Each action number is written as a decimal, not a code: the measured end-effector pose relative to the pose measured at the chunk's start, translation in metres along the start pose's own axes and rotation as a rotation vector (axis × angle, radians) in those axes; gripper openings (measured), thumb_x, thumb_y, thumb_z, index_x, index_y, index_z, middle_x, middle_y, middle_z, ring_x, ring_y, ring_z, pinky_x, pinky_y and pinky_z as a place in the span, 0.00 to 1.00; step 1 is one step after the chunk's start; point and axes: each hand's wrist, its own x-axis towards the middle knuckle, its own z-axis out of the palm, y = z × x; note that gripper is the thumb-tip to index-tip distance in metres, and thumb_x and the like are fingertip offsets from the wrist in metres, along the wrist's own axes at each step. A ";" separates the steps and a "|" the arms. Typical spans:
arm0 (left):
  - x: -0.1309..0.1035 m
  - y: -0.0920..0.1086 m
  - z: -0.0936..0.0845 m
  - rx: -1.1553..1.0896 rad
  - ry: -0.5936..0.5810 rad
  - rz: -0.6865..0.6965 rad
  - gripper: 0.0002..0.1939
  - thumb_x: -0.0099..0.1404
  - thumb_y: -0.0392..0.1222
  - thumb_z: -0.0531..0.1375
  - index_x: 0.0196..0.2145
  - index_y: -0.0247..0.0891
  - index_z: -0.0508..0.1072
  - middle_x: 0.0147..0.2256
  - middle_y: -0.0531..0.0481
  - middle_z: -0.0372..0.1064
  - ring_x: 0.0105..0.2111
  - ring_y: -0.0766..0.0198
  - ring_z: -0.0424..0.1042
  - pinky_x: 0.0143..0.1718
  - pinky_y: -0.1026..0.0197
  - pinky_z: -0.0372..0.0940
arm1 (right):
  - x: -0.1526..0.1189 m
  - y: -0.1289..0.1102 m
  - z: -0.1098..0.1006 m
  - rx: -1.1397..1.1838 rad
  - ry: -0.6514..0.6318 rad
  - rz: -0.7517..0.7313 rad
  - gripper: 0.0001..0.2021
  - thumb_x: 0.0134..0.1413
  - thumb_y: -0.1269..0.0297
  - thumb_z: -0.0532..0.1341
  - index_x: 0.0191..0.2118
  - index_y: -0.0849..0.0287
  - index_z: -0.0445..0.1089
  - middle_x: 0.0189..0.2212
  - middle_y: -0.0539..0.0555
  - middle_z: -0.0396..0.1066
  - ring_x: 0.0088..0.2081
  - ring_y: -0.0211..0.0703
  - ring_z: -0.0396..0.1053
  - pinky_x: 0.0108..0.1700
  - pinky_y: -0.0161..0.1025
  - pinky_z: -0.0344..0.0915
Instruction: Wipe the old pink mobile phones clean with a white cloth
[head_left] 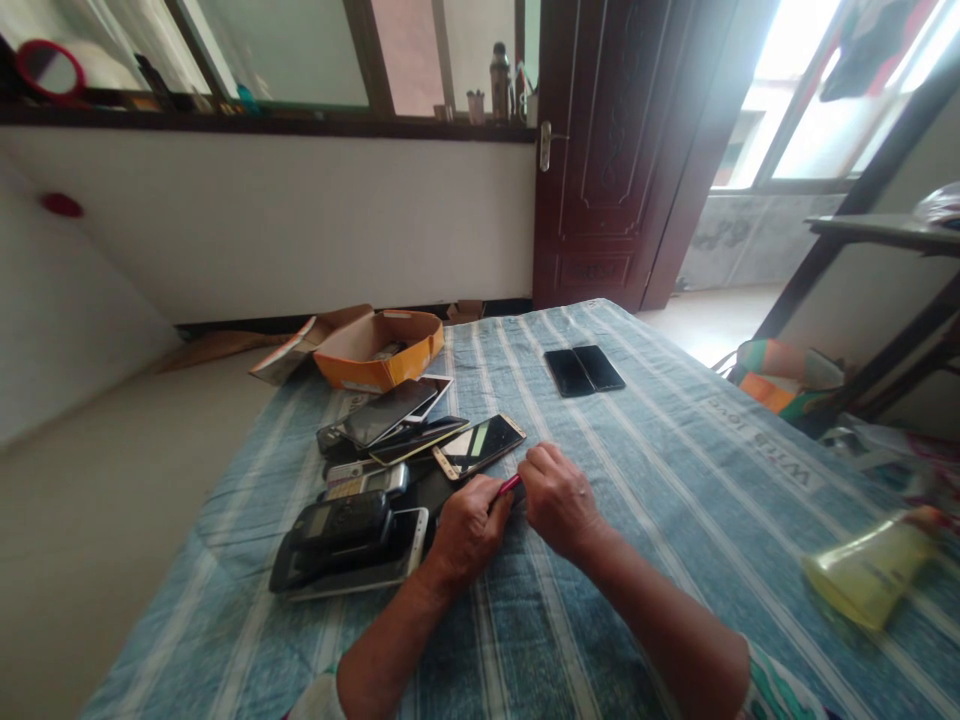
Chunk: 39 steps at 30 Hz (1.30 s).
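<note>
My left hand (471,525) is closed with a slim, bright pink object (510,485) showing at its fingertips. Its kind is hard to tell, since the fingers cover most of it. Against its other end my right hand (559,495) is pinched closed. Just beyond the hands lies a gold-edged smartphone (480,447) with a shiny, reflecting screen. To the left is a pile of old phones: a silver keypad phone (367,480), a black handset (341,522), a white-edged device (409,550) under it, and a dark phone (390,410) leaning near the back.
An open orange cardboard box (382,375) stands at the far left of the striped blue cloth (645,600). Two dark phones (583,370) lie side by side farther back. A yellow translucent object (870,570) sits at the right. Behind is a brown door (600,220).
</note>
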 end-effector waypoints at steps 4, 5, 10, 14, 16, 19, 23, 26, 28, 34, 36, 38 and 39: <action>-0.001 0.001 0.001 0.023 0.010 0.006 0.12 0.67 0.39 0.51 0.36 0.36 0.75 0.32 0.47 0.72 0.33 0.62 0.72 0.37 0.62 0.67 | 0.004 0.019 0.001 0.073 -0.013 0.146 0.10 0.50 0.79 0.56 0.24 0.58 0.67 0.29 0.54 0.67 0.35 0.43 0.62 0.36 0.36 0.57; -0.001 0.001 0.001 0.028 0.015 0.008 0.12 0.67 0.39 0.52 0.36 0.36 0.75 0.32 0.47 0.72 0.33 0.62 0.72 0.37 0.62 0.67 | 0.005 0.024 0.002 0.101 -0.013 0.187 0.10 0.49 0.79 0.55 0.24 0.58 0.68 0.29 0.53 0.68 0.35 0.42 0.63 0.36 0.36 0.57; -0.001 0.001 0.000 0.058 0.023 0.013 0.12 0.67 0.39 0.52 0.33 0.36 0.75 0.31 0.47 0.72 0.32 0.62 0.72 0.37 0.62 0.67 | 0.006 0.041 0.005 0.195 0.004 0.337 0.12 0.48 0.79 0.53 0.26 0.58 0.71 0.28 0.52 0.69 0.31 0.39 0.64 0.36 0.34 0.57; 0.000 0.001 0.000 0.041 0.023 0.008 0.12 0.67 0.39 0.52 0.34 0.36 0.75 0.31 0.47 0.72 0.32 0.62 0.72 0.37 0.62 0.67 | 0.004 0.029 0.001 0.098 0.066 0.193 0.11 0.50 0.79 0.53 0.25 0.59 0.69 0.29 0.54 0.68 0.35 0.43 0.63 0.37 0.36 0.58; 0.000 0.001 0.000 0.024 0.014 0.008 0.13 0.67 0.39 0.51 0.34 0.36 0.75 0.31 0.47 0.72 0.32 0.62 0.72 0.36 0.62 0.67 | 0.002 0.016 0.000 0.053 0.053 0.057 0.11 0.52 0.78 0.54 0.24 0.59 0.67 0.29 0.55 0.66 0.36 0.44 0.61 0.38 0.38 0.58; 0.000 0.001 0.001 0.010 0.002 0.011 0.14 0.68 0.41 0.51 0.33 0.35 0.75 0.30 0.47 0.71 0.31 0.62 0.71 0.35 0.62 0.67 | 0.000 0.001 -0.001 0.008 0.025 -0.069 0.10 0.53 0.76 0.55 0.24 0.59 0.66 0.28 0.55 0.65 0.36 0.45 0.60 0.38 0.39 0.57; -0.001 0.001 0.001 0.017 0.003 0.005 0.13 0.68 0.40 0.51 0.33 0.36 0.75 0.30 0.47 0.71 0.31 0.62 0.71 0.36 0.62 0.67 | 0.000 0.003 0.001 -0.019 0.023 -0.034 0.09 0.50 0.77 0.56 0.23 0.58 0.65 0.28 0.55 0.65 0.36 0.46 0.59 0.37 0.39 0.57; -0.001 0.003 0.001 0.029 0.005 0.011 0.12 0.67 0.39 0.52 0.35 0.36 0.75 0.31 0.47 0.72 0.32 0.62 0.72 0.36 0.62 0.67 | 0.003 0.013 0.000 -0.017 0.030 0.019 0.10 0.49 0.78 0.56 0.23 0.57 0.64 0.27 0.54 0.65 0.36 0.45 0.60 0.38 0.39 0.57; -0.001 0.003 0.000 0.033 0.009 0.017 0.12 0.67 0.39 0.52 0.35 0.37 0.75 0.31 0.47 0.72 0.32 0.62 0.72 0.36 0.62 0.67 | 0.003 0.018 0.000 -0.029 0.042 0.047 0.11 0.50 0.79 0.55 0.22 0.57 0.64 0.27 0.55 0.65 0.36 0.45 0.60 0.38 0.39 0.57; -0.001 0.003 0.001 0.019 0.009 0.012 0.13 0.67 0.40 0.51 0.34 0.36 0.74 0.31 0.47 0.72 0.32 0.62 0.72 0.36 0.62 0.67 | 0.000 0.005 0.000 -0.043 0.050 0.011 0.10 0.51 0.77 0.56 0.23 0.58 0.65 0.27 0.55 0.64 0.35 0.46 0.59 0.36 0.40 0.56; 0.000 0.002 0.001 0.009 0.014 0.014 0.14 0.68 0.41 0.51 0.33 0.36 0.74 0.30 0.47 0.72 0.31 0.62 0.72 0.36 0.62 0.67 | -0.002 -0.003 0.001 -0.017 0.054 -0.022 0.10 0.53 0.76 0.55 0.23 0.58 0.65 0.28 0.55 0.64 0.35 0.46 0.59 0.37 0.41 0.56; 0.000 0.002 0.000 0.006 0.017 0.016 0.15 0.68 0.42 0.50 0.31 0.36 0.73 0.29 0.47 0.71 0.30 0.63 0.71 0.35 0.62 0.67 | -0.003 -0.010 0.001 0.009 0.057 -0.054 0.11 0.55 0.75 0.55 0.24 0.58 0.66 0.28 0.55 0.64 0.35 0.46 0.59 0.38 0.41 0.57; 0.000 0.002 0.000 0.007 0.016 0.016 0.15 0.68 0.42 0.50 0.30 0.36 0.73 0.29 0.47 0.71 0.30 0.63 0.71 0.34 0.62 0.67 | -0.003 -0.013 0.001 0.021 0.056 -0.066 0.11 0.55 0.75 0.54 0.24 0.59 0.66 0.28 0.55 0.64 0.36 0.46 0.59 0.38 0.41 0.57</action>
